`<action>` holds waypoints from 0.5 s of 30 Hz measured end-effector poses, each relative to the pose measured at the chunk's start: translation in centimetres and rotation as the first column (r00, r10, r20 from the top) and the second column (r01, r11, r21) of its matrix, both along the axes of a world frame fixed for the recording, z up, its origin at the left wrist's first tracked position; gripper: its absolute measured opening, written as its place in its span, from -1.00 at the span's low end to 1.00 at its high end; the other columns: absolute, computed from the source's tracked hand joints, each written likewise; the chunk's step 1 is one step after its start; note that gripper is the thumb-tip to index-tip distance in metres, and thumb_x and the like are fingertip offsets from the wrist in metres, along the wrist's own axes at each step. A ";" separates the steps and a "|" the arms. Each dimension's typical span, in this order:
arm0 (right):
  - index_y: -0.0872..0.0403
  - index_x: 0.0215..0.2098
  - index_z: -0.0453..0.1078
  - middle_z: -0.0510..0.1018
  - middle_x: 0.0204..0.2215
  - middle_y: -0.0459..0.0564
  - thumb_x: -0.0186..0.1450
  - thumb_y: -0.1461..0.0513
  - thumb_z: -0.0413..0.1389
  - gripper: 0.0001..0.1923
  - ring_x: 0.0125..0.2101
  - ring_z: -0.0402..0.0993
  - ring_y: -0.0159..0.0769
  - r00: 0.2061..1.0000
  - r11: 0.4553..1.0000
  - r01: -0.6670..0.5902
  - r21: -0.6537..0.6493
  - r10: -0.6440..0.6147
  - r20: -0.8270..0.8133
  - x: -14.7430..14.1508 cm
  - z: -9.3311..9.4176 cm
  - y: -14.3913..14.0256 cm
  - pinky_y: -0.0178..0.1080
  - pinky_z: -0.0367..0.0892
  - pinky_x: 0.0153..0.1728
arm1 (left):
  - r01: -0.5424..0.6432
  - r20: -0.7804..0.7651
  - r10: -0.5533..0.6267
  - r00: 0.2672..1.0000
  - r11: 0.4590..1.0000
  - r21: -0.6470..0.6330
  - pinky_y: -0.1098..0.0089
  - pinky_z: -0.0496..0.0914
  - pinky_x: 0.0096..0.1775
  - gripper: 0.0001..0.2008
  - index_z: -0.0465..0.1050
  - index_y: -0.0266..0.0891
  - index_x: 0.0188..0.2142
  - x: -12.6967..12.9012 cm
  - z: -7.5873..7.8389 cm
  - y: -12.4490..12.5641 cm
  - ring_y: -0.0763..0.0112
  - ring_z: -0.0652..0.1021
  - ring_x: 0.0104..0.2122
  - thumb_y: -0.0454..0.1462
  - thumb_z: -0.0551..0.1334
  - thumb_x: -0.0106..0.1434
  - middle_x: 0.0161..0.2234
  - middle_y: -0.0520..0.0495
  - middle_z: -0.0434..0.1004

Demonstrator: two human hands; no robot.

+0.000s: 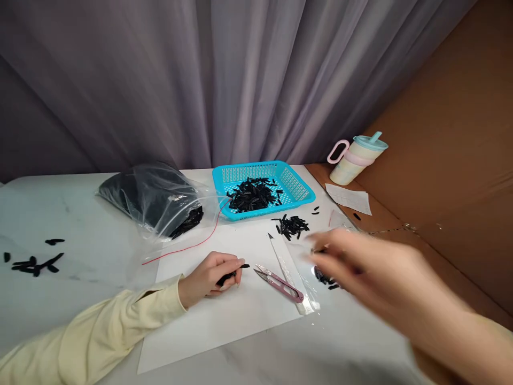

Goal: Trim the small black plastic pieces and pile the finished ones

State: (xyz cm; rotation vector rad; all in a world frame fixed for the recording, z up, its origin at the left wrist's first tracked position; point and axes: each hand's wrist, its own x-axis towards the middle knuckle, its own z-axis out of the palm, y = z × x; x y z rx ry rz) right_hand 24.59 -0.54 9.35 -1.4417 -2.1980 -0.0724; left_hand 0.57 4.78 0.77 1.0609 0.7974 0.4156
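My left hand is closed over the white paper, with a small black strip poking out between thumb and finger. More dark pieces show in its curled palm. Smeared by motion, my right hand hovers at the right, above a small heap of black strips in or on clear plastic. Whether its fingers hold anything cannot be made out. Between the hands lie pink thread snips and a slim craft knife or blade in a clear sleeve.
A blue basket holds many black strips, with another pile in front. Left of it rests a clear bag of black pieces, a red string alongside. Joined black pieces lie far left. A tumbler stands back right.
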 end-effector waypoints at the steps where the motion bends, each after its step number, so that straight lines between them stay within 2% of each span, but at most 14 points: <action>1: 0.07 -0.30 0.36 0.48 -0.43 -0.05 0.34 0.08 -0.04 -0.74 -0.55 0.38 -0.41 0.992 0.995 -0.070 -0.076 0.077 0.098 -0.6 -0.7 0.2 -0.34 0.33 -0.56 | -0.003 0.003 0.003 1.000 1.000 -0.003 0.55 -0.15 -0.75 -0.63 0.30 -0.31 -0.59 0.0 0.0 0.1 0.71 -0.01 -0.78 -0.05 0.14 0.15 -0.75 0.17 0.07; 3: 0.08 -0.33 0.32 0.45 -0.46 -0.03 0.30 0.17 0.02 -0.85 -0.53 0.38 -0.34 0.937 0.968 -0.146 -0.206 0.202 0.286 -1.9 -2.5 0.4 -0.32 0.25 -0.62 | -0.009 0.009 0.009 1.000 1.000 -0.013 0.56 -0.15 -0.74 -0.64 0.31 -0.31 -0.58 0.0 0.0 0.1 0.71 -0.01 -0.78 -0.06 0.15 0.15 -0.74 0.17 0.09; 5: 0.10 -0.35 0.30 0.43 -0.43 -0.01 0.22 0.30 0.06 -0.98 -0.46 0.40 -0.27 0.894 0.963 -0.134 -0.235 0.220 0.390 -3.1 -4.4 0.5 -0.30 0.23 -0.61 | -0.018 0.018 0.019 1.000 1.000 -0.022 0.56 -0.15 -0.74 -0.65 0.32 -0.31 -0.57 0.0 0.0 0.2 0.72 0.00 -0.78 -0.07 0.15 0.16 -0.74 0.16 0.10; 10: 0.11 -0.46 0.26 0.39 -0.51 -0.01 0.13 0.49 -0.01 -0.82 -0.49 0.36 -0.24 0.850 0.978 -0.129 -0.166 0.196 0.488 -4.0 -7.8 0.4 -0.29 0.17 -0.62 | -0.019 0.045 0.022 0.999 0.998 -0.053 0.56 -0.15 -0.75 -0.67 0.32 -0.32 -0.56 -0.1 0.0 0.2 0.73 0.02 -0.79 -0.09 0.16 0.16 -0.72 0.17 0.11; 13: 0.10 -0.50 0.26 0.39 -0.55 0.00 0.22 0.46 -0.07 -0.78 -0.53 0.35 -0.24 0.895 0.985 -0.130 -0.116 0.167 0.413 -3.4 -8.5 0.9 -0.27 0.18 -0.59 | -0.013 0.063 0.018 0.998 0.998 -0.068 0.56 -0.14 -0.75 -0.68 0.33 -0.32 -0.56 -0.1 -0.2 0.3 0.73 0.03 -0.79 -0.11 0.16 0.17 -0.72 0.16 0.12; 15: 0.11 -0.42 0.29 0.44 -0.53 0.00 0.31 0.39 -0.11 -0.78 -0.52 0.38 -0.26 0.967 0.980 -0.126 -0.152 0.156 0.204 -2.9 -8.3 1.5 -0.28 0.22 -0.54 | -0.009 0.083 0.015 0.996 0.996 -0.084 0.56 -0.14 -0.75 -0.68 0.33 -0.33 -0.56 -0.2 -0.4 0.3 0.73 0.03 -0.79 -0.12 0.15 0.18 -0.72 0.16 0.11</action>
